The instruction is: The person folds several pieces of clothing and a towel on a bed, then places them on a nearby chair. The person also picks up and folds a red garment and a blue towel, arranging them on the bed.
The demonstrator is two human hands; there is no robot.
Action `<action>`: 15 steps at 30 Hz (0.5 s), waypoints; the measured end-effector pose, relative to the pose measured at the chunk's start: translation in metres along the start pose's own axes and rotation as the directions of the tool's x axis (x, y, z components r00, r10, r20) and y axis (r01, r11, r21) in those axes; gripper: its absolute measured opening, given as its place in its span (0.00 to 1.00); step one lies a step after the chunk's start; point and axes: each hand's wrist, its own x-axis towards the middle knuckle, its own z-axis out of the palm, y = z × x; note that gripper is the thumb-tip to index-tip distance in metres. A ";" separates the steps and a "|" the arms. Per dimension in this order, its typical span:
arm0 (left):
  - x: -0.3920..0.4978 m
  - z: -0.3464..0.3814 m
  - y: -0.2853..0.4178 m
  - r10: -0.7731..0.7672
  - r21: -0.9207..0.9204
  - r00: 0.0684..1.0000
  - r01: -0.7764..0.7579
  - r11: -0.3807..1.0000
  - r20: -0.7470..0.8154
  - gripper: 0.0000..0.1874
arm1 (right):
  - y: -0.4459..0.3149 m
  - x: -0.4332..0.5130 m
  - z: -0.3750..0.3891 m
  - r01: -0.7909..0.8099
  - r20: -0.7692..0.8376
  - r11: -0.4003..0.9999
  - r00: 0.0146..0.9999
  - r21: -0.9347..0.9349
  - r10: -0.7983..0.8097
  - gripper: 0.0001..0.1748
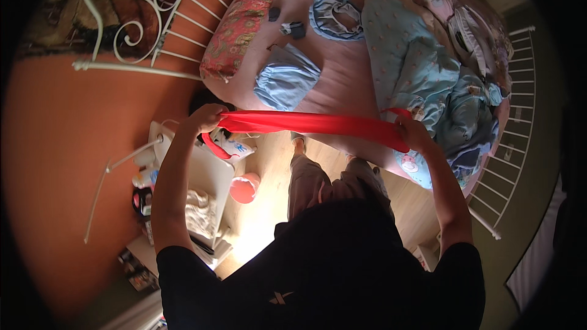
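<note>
A red cloth strip, perhaps a scarf [298, 122], is stretched level between my two hands in front of the bed's near edge. My left hand [208, 118] grips its left part, and a loose tail hangs below the fist. My right hand [412, 134] grips the other side, with a small pointed end sticking up beside the fingers. Behind the strip, a folded light-blue garment [288, 78] lies on the pink bed sheet [341, 80]. Farther back are a round blue elastic-edged fabric piece [336, 17] and small dark folded items [293, 30].
A red patterned pillow [237, 36] lies near the white metal headboard [137, 69]. A rumpled blue quilt [412, 59] covers the bed's right side. At left stand a white table [208, 169] with things on it and a pink bin [245, 188]. A white footboard [520, 114] bounds the right.
</note>
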 end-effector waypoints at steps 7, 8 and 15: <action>0.135 -0.020 -0.097 0.124 0.461 0.953 0.019 0.887 -0.276 0.14 | 0.017 0.104 0.078 -0.099 -0.087 0.992 0.992 -0.076 0.092 0.07; 0.153 -0.017 -0.108 0.198 0.477 0.913 -0.004 0.879 -0.357 0.14 | 0.025 0.124 0.092 -0.099 -0.138 0.987 0.987 -0.123 0.082 0.07; 0.257 0.018 -0.174 0.201 0.365 0.807 0.020 0.931 -0.556 0.08 | 0.097 0.242 0.174 -0.033 -0.289 0.964 0.956 -0.264 -0.046 0.05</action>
